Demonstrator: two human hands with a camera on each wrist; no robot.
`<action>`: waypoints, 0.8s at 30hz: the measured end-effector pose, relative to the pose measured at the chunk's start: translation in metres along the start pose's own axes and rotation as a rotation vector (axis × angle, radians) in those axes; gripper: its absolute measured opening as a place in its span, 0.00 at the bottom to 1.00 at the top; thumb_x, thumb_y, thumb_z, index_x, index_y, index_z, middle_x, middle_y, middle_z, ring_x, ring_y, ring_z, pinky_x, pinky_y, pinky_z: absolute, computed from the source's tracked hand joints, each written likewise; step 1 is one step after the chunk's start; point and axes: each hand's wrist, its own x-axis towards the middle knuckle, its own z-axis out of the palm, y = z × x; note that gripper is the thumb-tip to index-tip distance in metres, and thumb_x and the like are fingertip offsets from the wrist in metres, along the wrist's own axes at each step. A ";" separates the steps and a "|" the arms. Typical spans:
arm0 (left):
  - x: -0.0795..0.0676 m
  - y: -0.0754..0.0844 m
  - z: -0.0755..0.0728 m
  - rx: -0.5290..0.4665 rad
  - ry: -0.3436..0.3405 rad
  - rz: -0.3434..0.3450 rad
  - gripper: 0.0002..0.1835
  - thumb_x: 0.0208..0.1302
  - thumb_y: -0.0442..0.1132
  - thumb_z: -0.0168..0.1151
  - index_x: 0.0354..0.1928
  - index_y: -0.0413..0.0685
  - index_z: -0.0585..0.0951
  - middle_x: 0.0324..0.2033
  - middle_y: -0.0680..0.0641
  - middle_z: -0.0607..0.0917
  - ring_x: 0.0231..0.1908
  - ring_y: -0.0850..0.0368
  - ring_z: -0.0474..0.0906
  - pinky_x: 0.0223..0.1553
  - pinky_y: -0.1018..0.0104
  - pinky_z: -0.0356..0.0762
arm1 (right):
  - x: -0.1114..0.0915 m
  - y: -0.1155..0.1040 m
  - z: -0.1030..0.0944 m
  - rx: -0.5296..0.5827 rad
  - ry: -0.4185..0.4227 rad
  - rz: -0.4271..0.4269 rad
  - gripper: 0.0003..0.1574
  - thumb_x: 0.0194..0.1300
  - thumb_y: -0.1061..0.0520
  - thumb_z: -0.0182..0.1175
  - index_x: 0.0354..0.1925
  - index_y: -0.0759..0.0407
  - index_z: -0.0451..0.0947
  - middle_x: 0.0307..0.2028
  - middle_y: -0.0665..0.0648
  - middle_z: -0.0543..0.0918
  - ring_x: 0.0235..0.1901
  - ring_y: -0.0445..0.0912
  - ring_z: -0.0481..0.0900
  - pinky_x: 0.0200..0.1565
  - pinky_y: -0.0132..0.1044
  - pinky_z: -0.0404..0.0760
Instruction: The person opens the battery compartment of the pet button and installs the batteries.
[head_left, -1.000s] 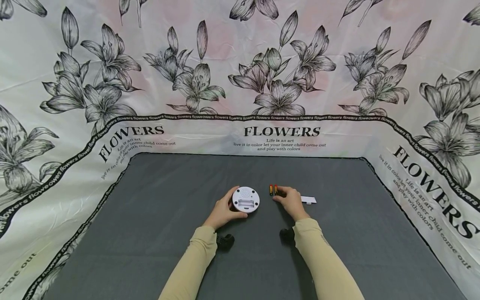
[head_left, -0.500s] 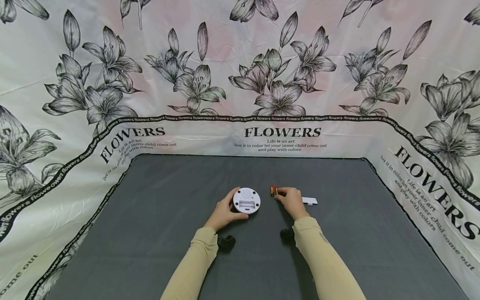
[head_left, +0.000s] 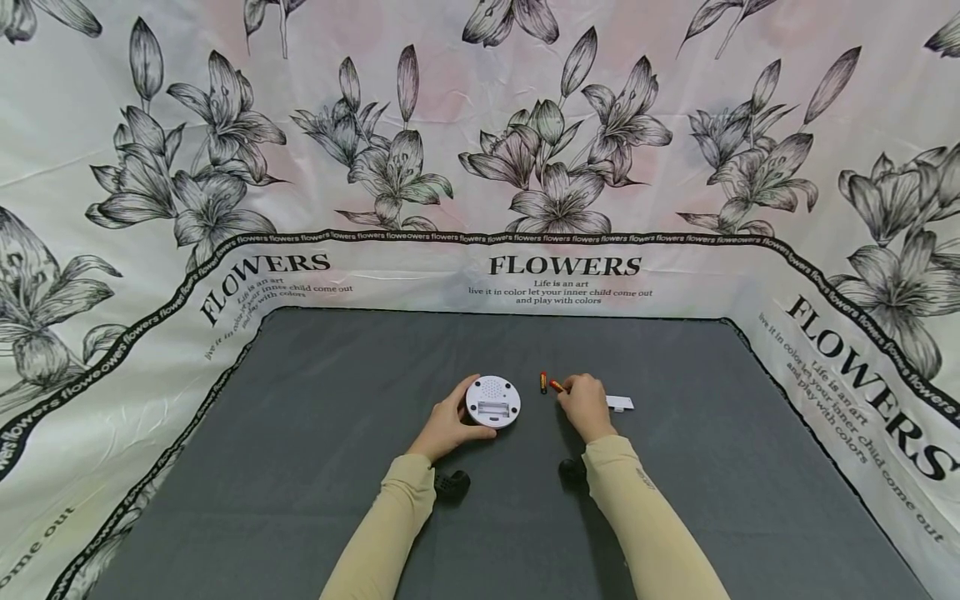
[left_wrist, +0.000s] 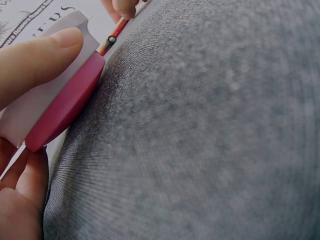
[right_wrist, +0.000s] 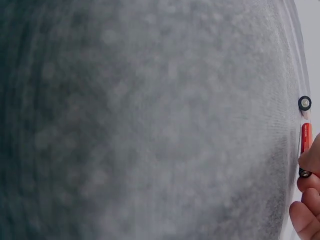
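My left hand (head_left: 448, 427) grips a round white battery-powered device (head_left: 492, 402) by its left side, thumb at the near edge. Its underside faces up, showing an uncovered battery compartment, small holes and dark feet. From the left wrist view, the device (left_wrist: 70, 100) has a magenta side against the grey cloth. My right hand (head_left: 587, 407) pinches a red-and-black battery (head_left: 557, 386), which lies aslant in the head view. A second battery (head_left: 543, 382) lies just left of it on the cloth; only its end (right_wrist: 304, 103) shows clearly in the right wrist view.
Just right of my right hand lies a flat white cover (head_left: 620, 403) with a small tab. Grey cloth (head_left: 360, 367) covers the work surface. Behind and beside it rises white fabric (head_left: 420, 267) printed with flowers and lettering. A dark wrist-worn piece (head_left: 452, 486) sits under each sleeve.
The battery at my right fingertips has turned from upright to slanted in the head view, and the right hand has shifted slightly right. My left hand and the device stay put.
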 end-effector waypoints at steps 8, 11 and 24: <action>0.008 -0.021 0.001 0.013 0.020 -0.005 0.53 0.44 0.35 0.76 0.71 0.47 0.55 0.65 0.43 0.61 0.63 0.52 0.60 0.58 0.60 0.65 | -0.001 -0.004 0.003 0.201 0.042 -0.130 0.09 0.53 0.68 0.62 0.36 0.67 0.80 0.31 0.59 0.76 0.34 0.53 0.73 0.38 0.45 0.73; 0.012 -0.031 0.002 0.019 0.025 -0.021 0.54 0.43 0.38 0.77 0.71 0.50 0.55 0.65 0.47 0.61 0.63 0.58 0.60 0.58 0.65 0.65 | -0.004 -0.011 0.002 0.261 0.014 -0.237 0.08 0.54 0.69 0.62 0.36 0.64 0.81 0.31 0.56 0.75 0.32 0.50 0.73 0.36 0.43 0.74; 0.012 -0.035 0.003 0.027 0.021 -0.008 0.53 0.44 0.38 0.76 0.71 0.47 0.54 0.64 0.47 0.64 0.61 0.59 0.63 0.57 0.64 0.66 | -0.020 -0.045 0.005 0.272 -0.120 -0.558 0.09 0.56 0.68 0.63 0.37 0.60 0.83 0.32 0.51 0.76 0.32 0.43 0.71 0.35 0.37 0.75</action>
